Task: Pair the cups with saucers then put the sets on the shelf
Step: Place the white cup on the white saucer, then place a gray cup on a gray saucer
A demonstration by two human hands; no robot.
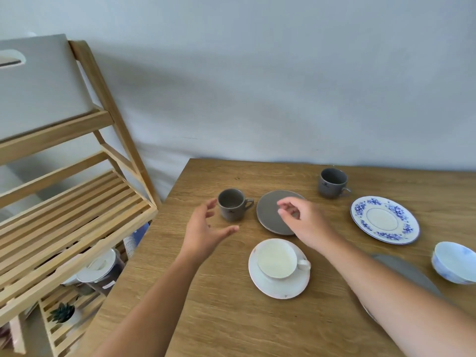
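A small grey cup [232, 204] stands on the wooden table [231, 318], handle to the right. My left hand [206, 229] is open just left of it, fingers spread, not touching. My right hand [301, 220] hovers over a grey saucer [268, 215], fingers loosely curled and empty. A white cup [277, 261] sits on a white saucer [273, 289] near me. A second grey cup [332, 182] stands at the back. A blue-patterned saucer [385, 219] lies at the right, with a blue-white cup [454, 265] at the far right. Another grey saucer [409, 274] lies partly under my right forearm.
A wooden slatted shelf unit [77, 215] stands left of the table, its middle shelf bare. A grey box [38, 83] fills its top level. Lower levels hold a lidded jar [103, 269] and a small plant [63, 313]. A pale wall runs behind.
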